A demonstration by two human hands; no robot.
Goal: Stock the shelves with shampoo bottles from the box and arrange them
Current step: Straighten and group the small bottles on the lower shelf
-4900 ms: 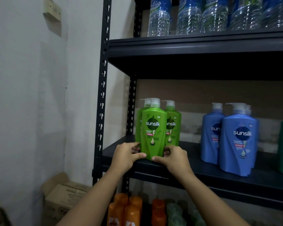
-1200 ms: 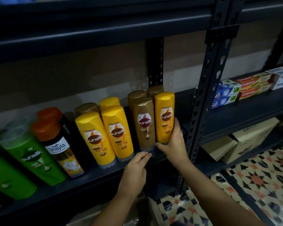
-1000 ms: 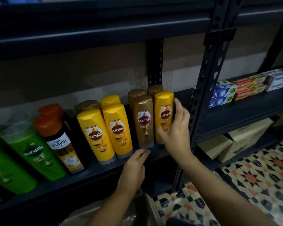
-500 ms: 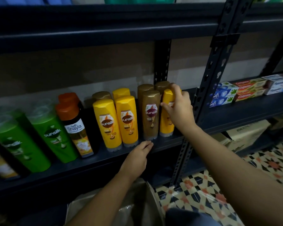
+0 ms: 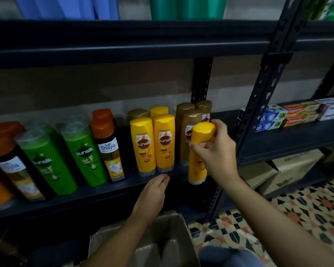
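Note:
My right hand [image 5: 218, 153] grips a yellow Sunsilk bottle [image 5: 200, 151] near its cap and holds it lifted just in front of the dark shelf [image 5: 104, 186]. On the shelf stand two yellow Sunsilk bottles [image 5: 154, 143] in front, brown-gold bottles [image 5: 188, 130] to their right, green Sunsilk bottles [image 5: 66, 155] and orange-capped Shayla bottles [image 5: 108, 147] to the left. My left hand [image 5: 152, 195] rests with straight fingers at the shelf's front edge, below the yellow pair. An open cardboard box [image 5: 143, 241] sits below my arms.
A perforated black upright post [image 5: 258, 105] stands right of the held bottle. Toothpaste boxes [image 5: 289, 116] lie on the neighbouring shelf, cardboard cartons [image 5: 289, 170] beneath it. Blue and green bottles [image 5: 181, 6] fill the shelf above. The floor has patterned tiles [image 5: 307, 209].
My right hand moved up the rightmost yellow bottle, gripped it near the cap and pulled it off the shelf toward me. The left hand stayed at the shelf edge.

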